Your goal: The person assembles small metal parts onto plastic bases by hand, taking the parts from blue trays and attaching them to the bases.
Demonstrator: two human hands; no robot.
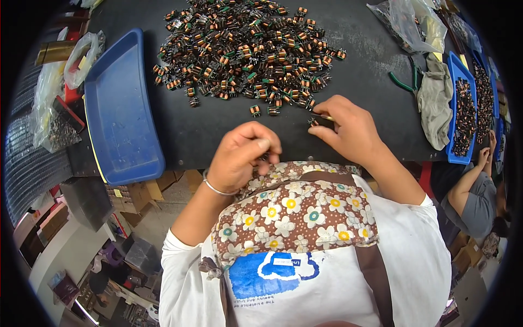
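A large heap of small wire-wound coils, copper-coloured with black bodies and green bits, covers the far middle of the dark worktable. My right hand is at the table's near edge, thumb and forefinger closing on one small coil. A thin yellowish piece shows by the forefinger; its kind is unclear. To the left, my left hand is closed with its fingers curled in. Something small and dark shows under its thumb, mostly hidden. Two loose coils lie between the hands and the heap.
A blue tray with a bare bottom stands at the left. At the right lie green-handled pliers, a grey cloth and blue trays of coils. Plastic bags sit at the far right. Another person's arm reaches in there.
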